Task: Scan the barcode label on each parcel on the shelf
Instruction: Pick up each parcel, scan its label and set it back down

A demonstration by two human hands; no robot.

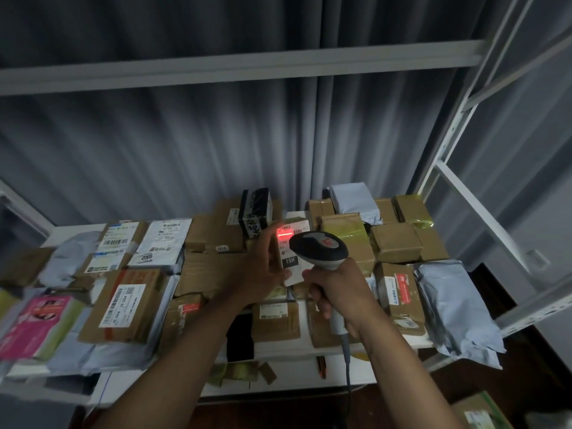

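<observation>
The right hand (pixel 335 294) is wrapped around the handle of a smooth grey scanner (pixel 320 249) with a rounded dark head and a trailing cord. Just left of it, the left hand (pixel 263 267) grips a small white box (pixel 292 252), its label lit red, held above taped cardboard parcels (pixel 397 243) and crinkled grey mailers (pixel 458 308) on the white shelf (pixel 71 230).

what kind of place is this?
Probably a parcel depot or courier pickup room. A white metal shelf is packed with labelled cardboard parcels and grey mailer bags, and the right hand aims a corded barcode scanner at a small white box.
</observation>
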